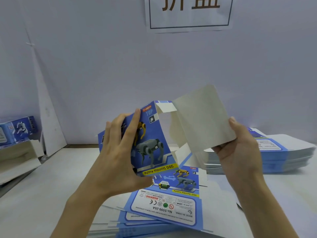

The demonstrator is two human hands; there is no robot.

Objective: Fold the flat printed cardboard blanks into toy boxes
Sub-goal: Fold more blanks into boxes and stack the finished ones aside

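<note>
A pale wall [103, 66] fills the background, with a paper sign [188, 14] stuck high on it; below runs the white counter [42, 194]; on it a fanned pile of flat blanks [164, 206] lies nearest the person, a second stack of blanks [283, 157] sits at the right, and folded boxes [18, 127] stand at the far left; above the near pile, off the counter, is the half-formed box [152, 143], its blue printed face tilted, its plain grey panel [202, 121] swung open to the right; the left hand [118, 152] grips the printed side, fingers spread over it; the right hand [240, 148] pinches the grey panel's lower edge.
</note>
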